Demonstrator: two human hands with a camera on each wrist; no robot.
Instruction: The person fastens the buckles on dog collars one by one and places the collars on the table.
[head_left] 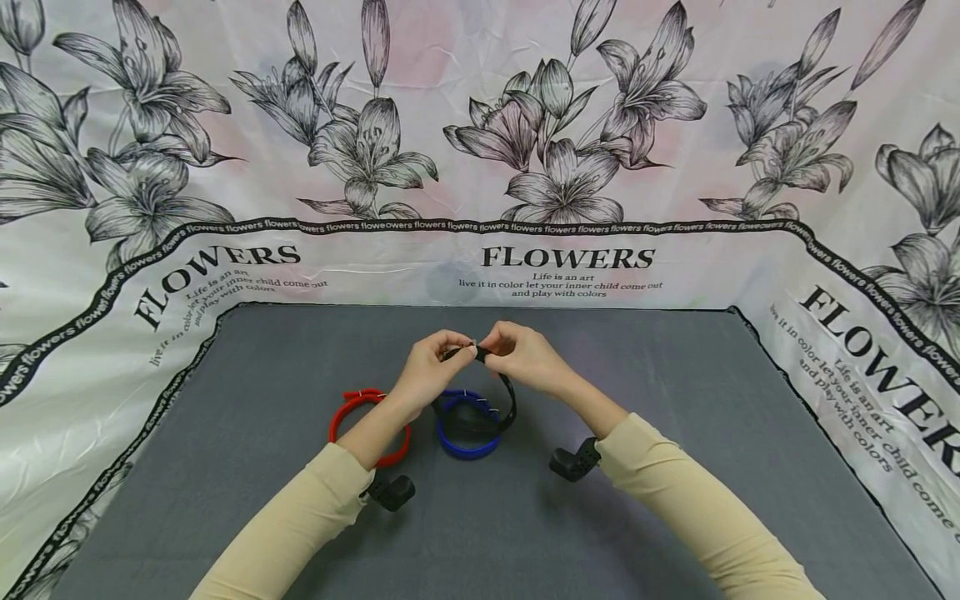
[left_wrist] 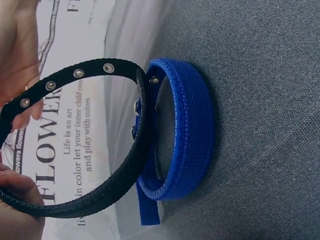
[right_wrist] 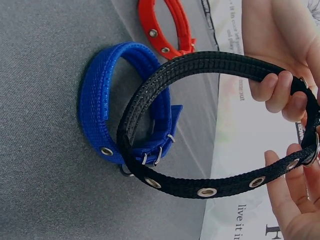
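The black collar (head_left: 501,398) at frame centre is pinched at its buckle end by our left hand (head_left: 431,360) and right hand (head_left: 517,354), mid-fastening; next probably calls for threading the strap.

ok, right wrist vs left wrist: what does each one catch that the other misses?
Only the right wrist view shows the red collar lying on the grey cloth behind the blue one, and the buckle end of the black collar at the fingertips.

Only the left wrist view shows the blue collar's loose strap tail.

Both show the black collar held up in a loop by two hands, its row of metal eyelets, and the blue collar resting closed on the cloth beneath it.
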